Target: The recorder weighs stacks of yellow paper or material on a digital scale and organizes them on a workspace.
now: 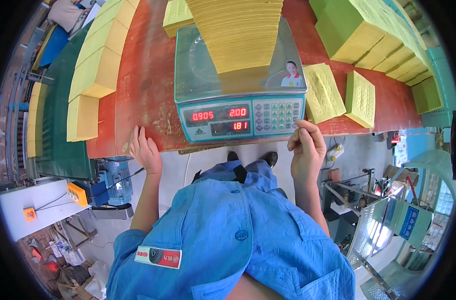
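A tall stack of yellow paper sheets (pixel 238 35) stands on the metal pan of a teal electronic scale (pixel 198 82), whose red digits are lit. My left hand (pixel 145 150) lies at the table's front edge, left of the scale, its fingers stretched out and holding nothing. Close to the lower right corner of the scale's keypad (pixel 279 118), my right hand (pixel 307 147) is raised with its fingers curled in; I see nothing in them. Beside the scale on the right lie two smaller yellow paper stacks (pixel 324 92) (pixel 361 99) with rows of punched marks.
The red tabletop (pixel 143 75) is worn. Rows of yellow paper blocks line its left side (pixel 100 65) and far right (pixel 373 37). Another punched stack (pixel 178 15) sits behind the scale. A blue motor (pixel 116 180) is below left; a metal machine frame (pixel 378 225) stands right.
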Available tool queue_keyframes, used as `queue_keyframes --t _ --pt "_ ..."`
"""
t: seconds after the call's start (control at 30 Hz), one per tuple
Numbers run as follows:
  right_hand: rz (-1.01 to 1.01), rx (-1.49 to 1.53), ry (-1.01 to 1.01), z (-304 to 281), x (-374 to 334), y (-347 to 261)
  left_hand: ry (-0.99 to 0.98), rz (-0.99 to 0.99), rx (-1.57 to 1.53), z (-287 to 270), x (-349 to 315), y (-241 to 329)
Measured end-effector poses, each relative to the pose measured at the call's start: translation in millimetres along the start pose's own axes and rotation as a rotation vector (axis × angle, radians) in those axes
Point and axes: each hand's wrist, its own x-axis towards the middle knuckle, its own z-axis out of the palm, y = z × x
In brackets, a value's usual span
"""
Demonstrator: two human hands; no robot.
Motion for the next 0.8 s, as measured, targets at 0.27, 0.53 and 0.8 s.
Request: queue_keyframes --t 0.27,0.53,0.8 --pt "-0.038 -0.054 0.024 1 -4 -15 -0.035 -0.044 -0.044 -15 7 10" --pt "-0.009 0.002 -0.049 7 27 -27 -0.257 -0.734 -1.003 -55 77 26" --pt "-0.123 0.009 -0.295 112 189 -68 -0.477 -0.362 -1.522 -144 254 150"
